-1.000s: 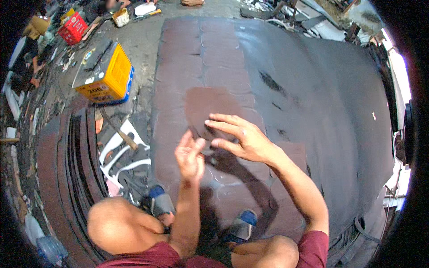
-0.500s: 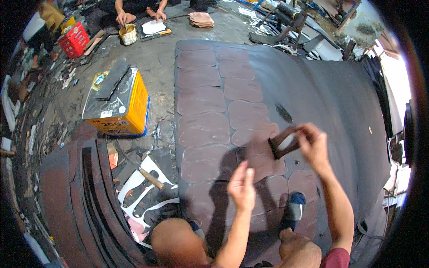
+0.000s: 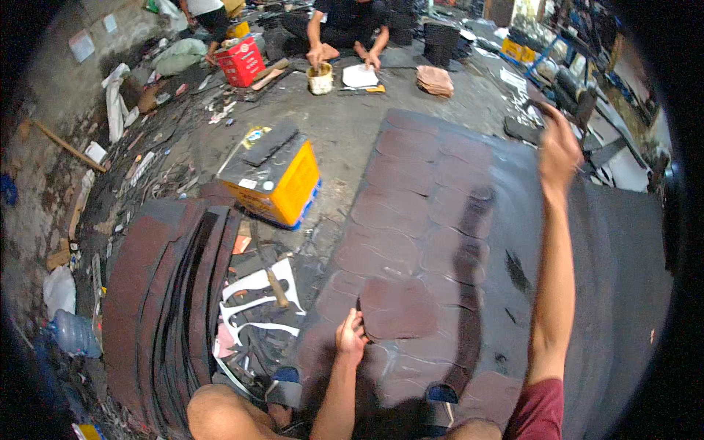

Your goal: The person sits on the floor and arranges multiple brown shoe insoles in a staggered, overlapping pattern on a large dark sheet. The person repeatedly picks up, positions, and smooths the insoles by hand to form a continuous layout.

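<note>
My left hand [image 3: 350,339] is closed at the near left edge of a loose brown sheet piece [image 3: 400,308], its thumb and fingers on that edge. The piece lies over a large dark sheet [image 3: 513,227] marked with two columns of rounded sole-like outlines. My right hand [image 3: 560,150] is raised at the far right, its arm stretched out. Its fingers are bent together round a small dark thing, blurred by motion, whose kind I cannot make out.
A yellow square can [image 3: 290,183] stands left of the sheet. Stacked dark sheets [image 3: 147,293] and white cut-out scraps [image 3: 290,282] lie at left. Beyond, a person works beside a pot [image 3: 320,79], a red box [image 3: 240,61] and a brown stack [image 3: 435,81].
My right hand has swung up and away from the sheet; the dark looped strip it held no longer shows clearly. My left hand has closed on the brown piece's edge. The view has shifted.
</note>
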A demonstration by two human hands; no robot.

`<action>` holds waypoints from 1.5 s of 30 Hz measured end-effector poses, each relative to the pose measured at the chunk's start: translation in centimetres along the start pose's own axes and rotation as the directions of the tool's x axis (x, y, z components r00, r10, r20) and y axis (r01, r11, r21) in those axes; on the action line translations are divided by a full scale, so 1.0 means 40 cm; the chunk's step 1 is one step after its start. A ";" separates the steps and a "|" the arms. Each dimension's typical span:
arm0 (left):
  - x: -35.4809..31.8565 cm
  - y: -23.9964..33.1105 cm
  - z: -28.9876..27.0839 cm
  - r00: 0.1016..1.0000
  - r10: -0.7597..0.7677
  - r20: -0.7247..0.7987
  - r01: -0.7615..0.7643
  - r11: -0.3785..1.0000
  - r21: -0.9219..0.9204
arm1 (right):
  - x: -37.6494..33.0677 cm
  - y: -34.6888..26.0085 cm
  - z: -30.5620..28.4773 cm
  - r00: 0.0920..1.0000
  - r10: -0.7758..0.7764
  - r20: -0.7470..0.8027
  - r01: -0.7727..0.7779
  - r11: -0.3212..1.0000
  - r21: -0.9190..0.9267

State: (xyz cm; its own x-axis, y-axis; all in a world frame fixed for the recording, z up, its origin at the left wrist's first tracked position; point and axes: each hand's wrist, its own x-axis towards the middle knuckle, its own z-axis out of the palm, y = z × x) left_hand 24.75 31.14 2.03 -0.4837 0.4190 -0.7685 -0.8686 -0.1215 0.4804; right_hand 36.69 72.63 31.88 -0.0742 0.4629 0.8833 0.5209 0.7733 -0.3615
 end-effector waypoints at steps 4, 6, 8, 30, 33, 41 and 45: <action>-0.037 -0.115 0.118 0.969 0.207 0.134 -0.214 0.976 0.043 | -0.093 0.088 0.194 0.956 -0.095 0.278 0.096 0.995 0.009; -0.043 -0.099 0.091 0.944 0.254 0.209 -0.265 0.964 0.023 | -0.286 -0.114 0.102 0.864 -0.119 0.489 -0.054 0.944 0.325; -0.091 -0.106 0.142 0.936 0.224 0.271 -0.242 0.970 0.035 | -0.466 -0.205 -0.089 0.411 -0.077 0.908 -0.274 0.940 0.203; -0.030 0.014 0.047 0.837 0.529 0.140 -0.468 0.559 0.685 | -0.728 0.359 -0.517 0.294 0.842 0.453 -0.885 0.060 0.463; 0.011 -0.091 0.109 0.458 0.755 0.470 -0.427 -0.278 0.861 | -0.692 0.273 -0.602 0.242 0.856 0.457 -0.868 -0.019 0.497; -0.357 -0.502 0.630 0.071 0.146 0.987 -0.988 0.150 0.049 | -0.724 0.139 -0.777 0.551 0.801 0.234 -0.779 0.394 0.488; -0.380 -0.509 0.627 0.638 -0.036 0.769 -0.363 0.866 0.342 | -0.773 0.336 -0.922 0.212 0.977 0.013 -0.912 0.193 0.363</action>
State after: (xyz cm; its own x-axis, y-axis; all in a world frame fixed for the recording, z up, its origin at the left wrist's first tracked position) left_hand 52.48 49.80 14.53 -0.1942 0.9638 -0.1826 -0.5398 0.0504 0.8403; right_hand 77.33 52.73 10.72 0.4826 0.8593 -0.1695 -0.1401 -0.1152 -0.9834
